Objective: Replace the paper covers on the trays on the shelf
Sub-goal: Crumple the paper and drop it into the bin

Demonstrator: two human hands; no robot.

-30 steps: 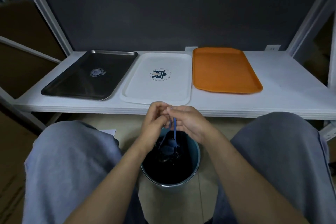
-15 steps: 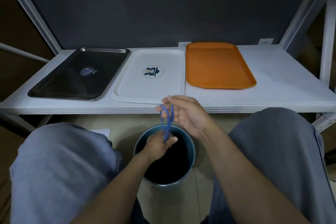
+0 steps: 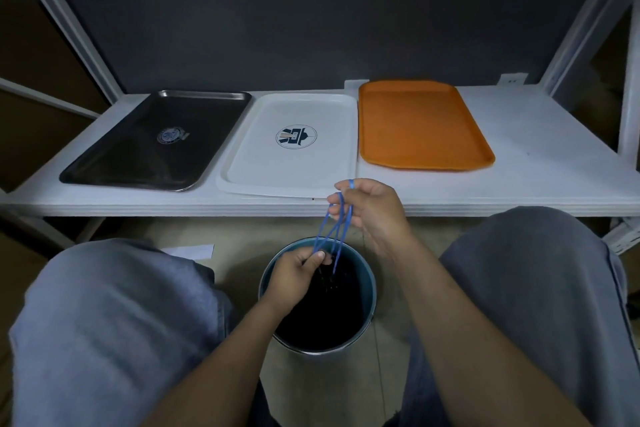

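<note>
Trays lie in a row on the shelf (image 3: pixel 536 163), all beyond both my hands. The white tray (image 3: pixel 311 111) is just past my right hand (image 3: pixel 375 215), its near rim close to my fingertips. The steel tray (image 3: pixel 152 149) is further left of that hand, beside the white one. The orange tray (image 3: pixel 419 125) is ahead of that hand and a little to its right. The steel and white trays each carry a round emblem in the middle (too small for me to read).

My right hand is raised at the shelf's front edge with its fingers curled, and blue cord (image 3: pixel 332 232) is looped over them. The strands run down and left to my left hand (image 3: pixel 294 274), which pinches their lower ends between thumb and fingers.

A bin (image 3: pixel 370 291) with a dark inside stands on the floor under my left hand, and that hand hangs over its far left rim. My knees in grey trousers flank both hands, one (image 3: pixel 114 315) left of my left hand and one (image 3: pixel 540 281) right of my right hand. A slip of paper (image 3: pixel 188 251) lies on the floor left of my left hand, just behind the left knee.
</note>
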